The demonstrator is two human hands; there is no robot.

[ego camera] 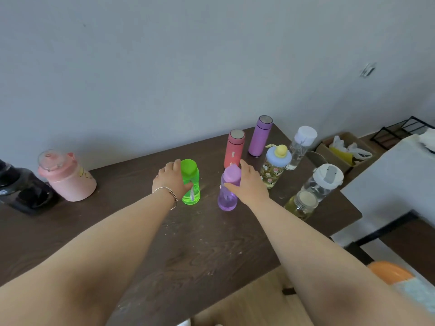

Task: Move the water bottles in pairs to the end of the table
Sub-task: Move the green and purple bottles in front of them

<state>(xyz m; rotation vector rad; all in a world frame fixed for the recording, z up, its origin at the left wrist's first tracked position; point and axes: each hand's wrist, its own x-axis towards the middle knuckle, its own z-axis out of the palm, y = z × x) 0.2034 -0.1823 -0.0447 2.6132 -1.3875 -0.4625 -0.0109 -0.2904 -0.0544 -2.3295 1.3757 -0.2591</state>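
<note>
A green translucent bottle (191, 184) stands upright on the dark wooden table (193, 243), and my left hand (170, 178), with a bracelet on the wrist, is wrapped around its left side. Beside it stands a purple translucent bottle (227, 194), with my right hand (250, 182) closed on its upper part from the right. Both bottle bases appear to rest on the table. Behind them stand a coral flask (233, 148) and a purple flask (260, 136). A flowered bottle with a blue lid (274, 168) is just right of my right hand.
A pink jug (67, 176) and a black jug (21, 190) stand at the left. Near the table's right end are a clear bottle with white cap (301, 147), a clear white-lidded bottle (323, 182) and a glass jar (302, 203). A cardboard box (344, 150) sits beyond.
</note>
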